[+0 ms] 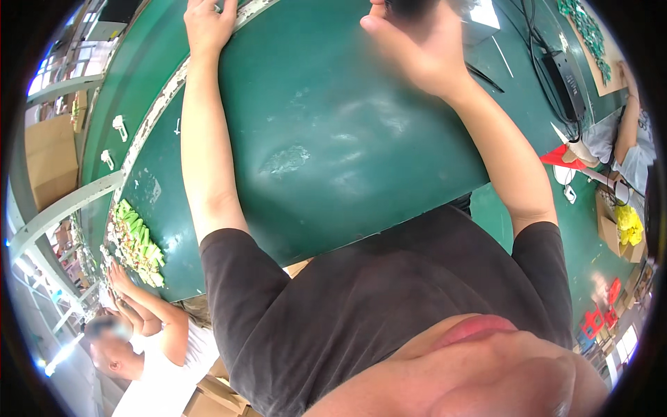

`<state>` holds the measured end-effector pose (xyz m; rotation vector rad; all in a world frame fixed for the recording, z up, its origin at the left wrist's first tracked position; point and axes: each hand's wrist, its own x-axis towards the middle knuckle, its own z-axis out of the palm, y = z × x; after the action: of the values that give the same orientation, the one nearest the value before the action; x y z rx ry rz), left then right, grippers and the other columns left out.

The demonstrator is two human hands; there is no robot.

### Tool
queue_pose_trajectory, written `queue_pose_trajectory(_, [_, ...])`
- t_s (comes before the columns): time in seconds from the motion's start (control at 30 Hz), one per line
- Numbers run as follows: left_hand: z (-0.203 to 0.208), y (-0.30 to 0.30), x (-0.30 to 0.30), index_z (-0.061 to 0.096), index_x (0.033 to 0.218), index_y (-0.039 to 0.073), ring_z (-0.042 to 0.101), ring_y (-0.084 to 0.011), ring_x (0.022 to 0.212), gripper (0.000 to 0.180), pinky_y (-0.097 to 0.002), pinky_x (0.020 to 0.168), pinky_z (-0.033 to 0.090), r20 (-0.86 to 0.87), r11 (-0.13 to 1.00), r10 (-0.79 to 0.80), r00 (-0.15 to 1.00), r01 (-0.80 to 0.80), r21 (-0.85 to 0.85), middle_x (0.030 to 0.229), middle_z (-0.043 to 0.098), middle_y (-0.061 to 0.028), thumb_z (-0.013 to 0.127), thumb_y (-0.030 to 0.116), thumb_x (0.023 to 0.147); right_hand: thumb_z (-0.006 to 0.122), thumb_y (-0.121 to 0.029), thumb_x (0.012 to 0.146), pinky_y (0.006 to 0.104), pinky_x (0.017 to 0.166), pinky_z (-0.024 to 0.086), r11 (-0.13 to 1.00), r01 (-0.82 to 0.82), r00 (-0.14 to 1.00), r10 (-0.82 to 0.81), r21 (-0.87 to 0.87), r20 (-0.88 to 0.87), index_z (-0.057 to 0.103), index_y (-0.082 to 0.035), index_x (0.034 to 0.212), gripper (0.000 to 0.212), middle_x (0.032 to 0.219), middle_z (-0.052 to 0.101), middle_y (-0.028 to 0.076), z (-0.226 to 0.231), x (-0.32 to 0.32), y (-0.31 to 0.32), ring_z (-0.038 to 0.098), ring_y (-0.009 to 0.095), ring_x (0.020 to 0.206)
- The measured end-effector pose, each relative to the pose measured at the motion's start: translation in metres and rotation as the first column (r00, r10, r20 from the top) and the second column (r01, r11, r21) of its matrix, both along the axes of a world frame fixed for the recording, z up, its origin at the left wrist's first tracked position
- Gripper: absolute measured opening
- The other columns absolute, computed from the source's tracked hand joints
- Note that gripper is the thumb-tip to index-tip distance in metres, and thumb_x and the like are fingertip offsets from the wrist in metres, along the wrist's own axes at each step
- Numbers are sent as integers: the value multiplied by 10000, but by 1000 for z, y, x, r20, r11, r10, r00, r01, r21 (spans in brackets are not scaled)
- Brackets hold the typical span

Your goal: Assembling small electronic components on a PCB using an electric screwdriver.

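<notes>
Right grip (pixel 431 59) curled round blurred dark object (pixel 410 7) over counter (pixel 326 181); left grip (pixel 208 26) at counter's chipped edge, closure can't be told.

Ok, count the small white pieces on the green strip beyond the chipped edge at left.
2: an upper white piece and, below and left of it in the picture, a lower white piece. Others may be hidden.

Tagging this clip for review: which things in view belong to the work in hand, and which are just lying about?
Likely in the work:
- dark object, blurred and cut off, apparently in the right hand
- green table, the work surface

Likely lying about:
- black box with cables
- small white parts at left
- yellow bundle at far right
</notes>
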<state>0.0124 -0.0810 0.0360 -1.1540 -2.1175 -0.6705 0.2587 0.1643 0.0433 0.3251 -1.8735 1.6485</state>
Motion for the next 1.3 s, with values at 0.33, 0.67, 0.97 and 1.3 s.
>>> queue_pose_trajectory(0.33, [-1, -1, 0, 741, 930, 38, 670, -290, 963, 167, -373, 829, 535, 61, 998, 55, 997, -56, 17, 1039, 717, -130, 626, -1, 816, 750, -54, 897, 273, 667, 458, 996, -91, 996, 91, 4, 12, 580, -32, 1064, 239, 821, 582, -12, -2, 1, 2, 542, 78, 722])
queue_pose_trajectory(0.67, [-1, -3, -2, 734, 913, 42, 666, -329, 1002, 141, -410, 911, 517, 90, 997, 74, 993, -76, 8, 1009, 721, -138, 636, 30, 813, 749, -52, 897, 268, 660, 460, 990, -135, 991, 135, -29, -10, 580, -37, 1064, 238, 811, 584, -14, -1, 2, 3, 538, 79, 705])
queue_pose_trajectory(0.97, [-1, -4, 2, 738, 929, 63, 658, -324, 1015, 143, -419, 899, 503, 103, 996, 88, 991, -86, -20, 1015, 721, -118, 646, 53, 819, 751, -47, 890, 269, 656, 458, 996, -95, 996, 95, -5, 2, 590, -40, 1033, 215, 802, 585, -18, 0, 3, 1, 535, 75, 703])
queue_pose_trajectory(1.3, [-2, -4, -2, 739, 1005, 87, 638, -312, 1103, 161, -408, 959, 487, 105, 986, 154, 982, -147, -73, 1125, 699, -102, 677, 93, 857, 755, -50, 889, 268, 658, 453, 995, -97, 995, 97, 2, -8, 582, -46, 1032, 224, 800, 575, -26, 0, 1, 3, 524, 71, 705])
